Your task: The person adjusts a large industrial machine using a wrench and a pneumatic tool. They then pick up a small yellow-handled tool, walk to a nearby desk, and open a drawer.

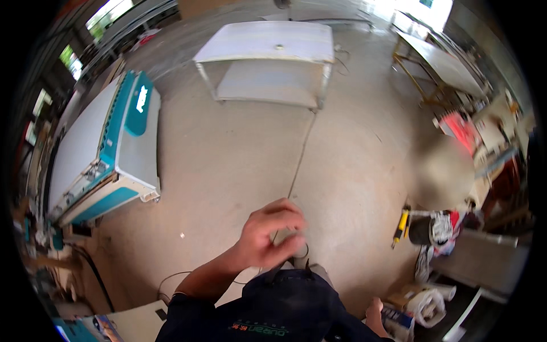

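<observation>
My left hand (pixel 271 235) is raised in front of my dark shirt (pixel 285 305), above the concrete floor. Its fingers are bent and the thumb stands apart from them, with nothing visible in the gap. A thin dark cable (pixel 300 159) runs along the floor and passes behind this hand. Down at my right side, my right hand (pixel 374 308) shows only in part beside a box (pixel 397 320) and rolled white material (pixel 427 306). Its fingers are too unclear to read, and I cannot tell whether it touches the box.
Ahead stands a white two-level table (pixel 268 41) with a small object (pixel 279 47) on top. A white and teal machine (pixel 111 145) fills the left. At right are a yellow-handled tool (pixel 401 226), a dark bucket (pixel 421 231) and a metal-framed table (pixel 444 64). A blurred patch hides part of that side.
</observation>
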Demonstrator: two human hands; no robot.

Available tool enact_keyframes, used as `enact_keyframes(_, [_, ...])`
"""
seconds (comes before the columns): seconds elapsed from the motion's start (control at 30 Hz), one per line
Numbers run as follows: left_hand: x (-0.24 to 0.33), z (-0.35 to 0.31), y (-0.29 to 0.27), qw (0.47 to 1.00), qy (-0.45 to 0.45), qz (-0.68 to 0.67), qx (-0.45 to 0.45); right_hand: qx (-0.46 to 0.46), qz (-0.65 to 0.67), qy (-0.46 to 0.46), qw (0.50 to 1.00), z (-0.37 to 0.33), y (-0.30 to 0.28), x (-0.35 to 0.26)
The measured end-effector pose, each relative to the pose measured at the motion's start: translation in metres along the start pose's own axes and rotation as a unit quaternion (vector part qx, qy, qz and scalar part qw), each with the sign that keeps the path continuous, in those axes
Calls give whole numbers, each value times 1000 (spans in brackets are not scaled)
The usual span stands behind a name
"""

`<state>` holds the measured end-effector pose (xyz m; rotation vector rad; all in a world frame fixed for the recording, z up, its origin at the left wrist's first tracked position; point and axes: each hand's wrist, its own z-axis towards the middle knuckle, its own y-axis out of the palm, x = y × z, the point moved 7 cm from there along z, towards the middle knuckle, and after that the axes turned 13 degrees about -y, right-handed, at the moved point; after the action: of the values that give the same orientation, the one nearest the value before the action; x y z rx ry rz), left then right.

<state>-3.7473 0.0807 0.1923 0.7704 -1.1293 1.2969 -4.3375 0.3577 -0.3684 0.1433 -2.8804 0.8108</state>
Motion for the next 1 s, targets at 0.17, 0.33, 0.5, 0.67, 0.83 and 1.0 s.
enact_keyframes(0.17, [78,54,-111,938,237,-250,-45,320,613,-87,717,120,-320,-123])
enact_keyframes(0.33, [50,89,-200,943,227,-235,-65,245,628,-184,715,180,-538,-316])
enact_keyframes(0.5, [50,148,-318,935,316,-133,95,56,566,-211,795,258,-622,-490])
enact_keyframes(0.67, [17,168,-451,927,319,-78,182,47,370,-419,828,239,-770,-700])
enact_keyframes(0.83, [-55,168,-599,875,357,-101,311,105,285,-514,802,289,-927,-889])
enact_keyframes(1.0, [-84,199,-807,940,314,-65,116,72,371,-398,836,312,-1024,-1011])
